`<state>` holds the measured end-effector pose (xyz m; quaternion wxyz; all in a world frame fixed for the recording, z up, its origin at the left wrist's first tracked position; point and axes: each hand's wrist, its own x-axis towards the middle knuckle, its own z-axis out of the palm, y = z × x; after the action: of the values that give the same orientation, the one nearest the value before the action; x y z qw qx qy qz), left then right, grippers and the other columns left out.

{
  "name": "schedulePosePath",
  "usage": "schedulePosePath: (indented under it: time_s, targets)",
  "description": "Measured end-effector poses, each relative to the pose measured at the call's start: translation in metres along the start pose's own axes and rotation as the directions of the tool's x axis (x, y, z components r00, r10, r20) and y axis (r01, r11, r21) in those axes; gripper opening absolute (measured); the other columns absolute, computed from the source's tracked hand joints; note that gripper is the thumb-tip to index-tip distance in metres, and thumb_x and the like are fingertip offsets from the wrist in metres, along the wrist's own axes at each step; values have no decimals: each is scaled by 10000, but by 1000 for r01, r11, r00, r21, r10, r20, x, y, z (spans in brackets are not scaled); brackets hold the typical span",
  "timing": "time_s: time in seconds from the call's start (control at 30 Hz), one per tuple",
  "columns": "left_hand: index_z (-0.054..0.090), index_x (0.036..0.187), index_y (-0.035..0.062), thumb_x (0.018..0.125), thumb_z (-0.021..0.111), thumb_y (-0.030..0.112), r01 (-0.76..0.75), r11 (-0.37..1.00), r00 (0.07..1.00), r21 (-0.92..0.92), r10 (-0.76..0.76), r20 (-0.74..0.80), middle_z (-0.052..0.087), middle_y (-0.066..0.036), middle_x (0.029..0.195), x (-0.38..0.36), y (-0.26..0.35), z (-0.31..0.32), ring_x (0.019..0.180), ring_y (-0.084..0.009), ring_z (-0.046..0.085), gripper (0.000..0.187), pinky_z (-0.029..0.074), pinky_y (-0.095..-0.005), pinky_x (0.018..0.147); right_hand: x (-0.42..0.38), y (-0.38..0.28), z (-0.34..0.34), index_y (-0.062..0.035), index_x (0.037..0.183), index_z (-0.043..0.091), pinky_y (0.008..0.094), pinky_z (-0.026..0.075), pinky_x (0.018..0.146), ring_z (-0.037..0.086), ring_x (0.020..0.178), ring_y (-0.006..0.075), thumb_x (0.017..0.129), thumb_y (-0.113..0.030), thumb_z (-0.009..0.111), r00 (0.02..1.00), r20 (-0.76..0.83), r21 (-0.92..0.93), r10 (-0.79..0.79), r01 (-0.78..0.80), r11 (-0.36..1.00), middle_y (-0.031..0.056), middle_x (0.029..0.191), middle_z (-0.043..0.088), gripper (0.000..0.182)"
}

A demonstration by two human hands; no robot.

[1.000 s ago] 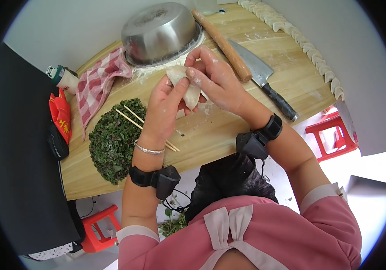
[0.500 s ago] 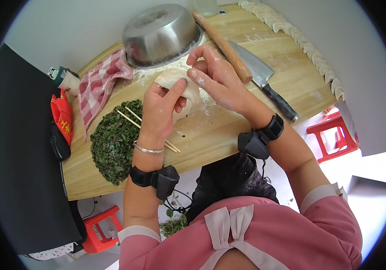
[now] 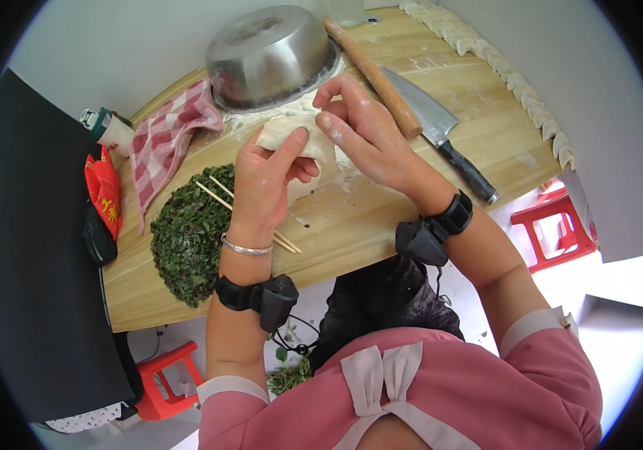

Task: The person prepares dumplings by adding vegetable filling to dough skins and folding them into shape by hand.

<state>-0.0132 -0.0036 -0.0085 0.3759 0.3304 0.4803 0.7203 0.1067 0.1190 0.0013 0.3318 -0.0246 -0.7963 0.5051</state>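
Pale, floury dumpling dough (image 3: 276,130) rests in my left hand (image 3: 267,169), pinched between the thumb on top and the fingers beneath. It bulges near the thumb, and a thin flap of it spreads to the right. Whether there is filling inside cannot be seen. My right hand (image 3: 362,135) hovers at the dough's right side, with flour on the thumb. Its thumb and forefinger are bent but apart, holding nothing that I can see. Left of my left wrist lies a mound of chopped greens (image 3: 186,240), with a pair of chopsticks (image 3: 216,193) stuck across it, partly behind my forearm.
An upturned steel basin (image 3: 272,64) stands on the floured wooden table (image 3: 359,232). A rolling pin (image 3: 377,79) and a cleaver (image 3: 441,135) lie to the right. Dumplings (image 3: 512,79) line the far right edge. A checked cloth (image 3: 171,135) and a bottle (image 3: 110,131) are at left.
My left hand has shifted slightly left and turned the dough a little, so its flap lies more sideways. The right hand has barely moved.
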Motion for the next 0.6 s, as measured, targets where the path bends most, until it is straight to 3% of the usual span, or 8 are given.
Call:
schedulePosePath:
  time_s: [0.03,0.1,0.23,0.4,0.53,0.6]
  targets:
    - [597,1026,5,878,642,128,2,1000,1000,-5,-2,-14,652,-64,823,0,1,0,582,-119,607,197,467,-208,499,0,2,1,-45,1071,384,221,345,605,392,651,59,928,-84,504,1000,2,1,0,0,1000,1,712,468,191]
    - [596,1028,6,877,642,129,9,1000,1000,-12,-9,-5,655,-68,829,-1,2,0,591,-124,614,201,473,-210,503,0,8,3,-45,1044,402,293,352,557,417,565,171,892,-68,523,995,-14,25,-103,103,994,74,604,466,195]
    - [591,1041,8,875,643,135,98,995,991,-21,-96,93,660,-78,840,-1,5,-7,599,-132,622,215,483,-214,511,0,10,3,-46,1031,407,283,343,544,406,553,159,886,-55,533,996,-15,61,-92,93,994,53,593,458,192]
    - [580,1057,1,875,641,136,78,996,994,-38,-76,74,661,-89,844,1,5,-7,611,-143,630,235,488,-216,510,5,8,-6,-44,1012,408,274,348,540,412,551,152,884,-57,544,996,-23,7,87,-87,996,40,594,462,187]
    - [572,1064,-7,879,637,142,69,995,997,-72,-68,25,660,-104,862,1,2,-7,621,-150,634,245,498,-218,517,1,8,3,-40,1006,408,277,366,550,438,561,157,882,-51,536,999,-32,56,-27,29,998,51,610,487,178]
    - [573,1063,-6,881,635,146,78,994,996,-74,-75,41,659,-107,867,1,3,-7,621,-148,633,245,501,-218,520,0,10,4,-39,1007,407,283,378,556,456,570,160,881,-44,523,989,-36,-15,-141,140,990,62,627,512,171]
